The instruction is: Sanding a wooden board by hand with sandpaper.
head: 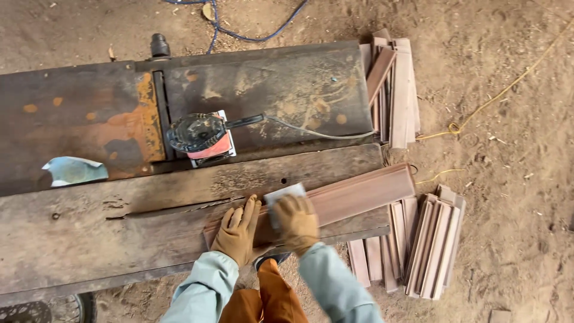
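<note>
My gloved left hand (237, 232) lies flat, pinning the long reddish-brown wooden moulding strip (353, 194) to the weathered plank bench (89, 227), so my gloved right hand (296, 221) can press the grey sandpaper sheet (283, 195) along it.

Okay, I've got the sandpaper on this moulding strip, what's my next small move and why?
Probably push the right hand with the sandpaper toward the strip's far right end. The moulding strip stretches well past the paper that way, and the left hand lies flat on the near end, pinning it to the plank.
</note>
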